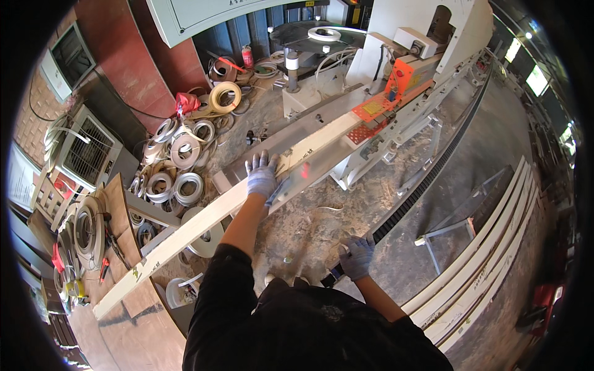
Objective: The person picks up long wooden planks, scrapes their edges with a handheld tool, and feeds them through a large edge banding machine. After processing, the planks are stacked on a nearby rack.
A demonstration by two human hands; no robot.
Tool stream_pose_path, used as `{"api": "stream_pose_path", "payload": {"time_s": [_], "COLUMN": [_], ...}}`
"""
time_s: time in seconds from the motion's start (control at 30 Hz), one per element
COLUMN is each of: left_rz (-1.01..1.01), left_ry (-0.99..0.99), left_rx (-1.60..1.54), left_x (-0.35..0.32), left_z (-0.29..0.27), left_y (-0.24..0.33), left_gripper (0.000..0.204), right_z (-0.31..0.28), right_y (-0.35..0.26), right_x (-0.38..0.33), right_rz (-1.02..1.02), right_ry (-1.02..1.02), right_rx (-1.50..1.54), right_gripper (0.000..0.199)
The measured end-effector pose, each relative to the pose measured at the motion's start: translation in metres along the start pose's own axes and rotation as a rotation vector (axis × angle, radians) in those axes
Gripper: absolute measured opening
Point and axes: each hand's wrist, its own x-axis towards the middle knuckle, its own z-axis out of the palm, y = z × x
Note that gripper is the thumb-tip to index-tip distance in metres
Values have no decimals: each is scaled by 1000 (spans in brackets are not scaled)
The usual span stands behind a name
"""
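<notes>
My left hand (pixel 262 175), in a pale grey-blue work glove, lies flat with fingers spread on a long light wooden board (pixel 204 219). The board slants from the lower left up toward a machine's orange guard (pixel 373 109), where its far end meets red and orange parts. A metal machine bed (pixel 297 191) carries its middle. My right hand (pixel 357 256), gloved the same way, is low over the near end of a black ribbed conveyor track (pixel 408 207). Its fingers are slightly bent and apart, with nothing visible in them; whether it touches the track I cannot tell.
Rolls of edge banding (pixel 185 151) are heaped on the floor at left. A brown worktable (pixel 133 309) lies under the board's near end. Several long pale strips (pixel 476 272) lie at right beside a metal frame (pixel 442 244). A red fire extinguisher (pixel 247 57) stands at the back.
</notes>
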Motion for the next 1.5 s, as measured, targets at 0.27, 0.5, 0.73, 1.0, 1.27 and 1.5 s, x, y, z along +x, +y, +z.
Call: {"api": "stream_pose_path", "payload": {"time_s": [0.27,0.5,0.73,1.0,1.27,1.5], "left_rz": [76,20,-215,-79,-5,13], "left_ry": [-105,-9,-97,4,72,-185], "left_rx": [7,143,115,106,93,28], "left_x": [0,-106,-140,-90,-39,-3], "left_z": [4,-16,-45,-33,-15,-2], "left_y": [3,-89,-111,-64,-13,-7], "left_gripper": [80,78,81,77,71,94], "right_z": [1,10,8,7,6,8], "right_y": [6,9,10,5,3,11], "right_x": [-7,-9,-8,-4,-3,-10], "right_rz": [27,-11,-6,39,-1,-47], "right_ry": [2,70,42,33,57,41], "right_rx": [-8,-20,34,56,12,20], "right_gripper": [13,11,12,12,9,15]}}
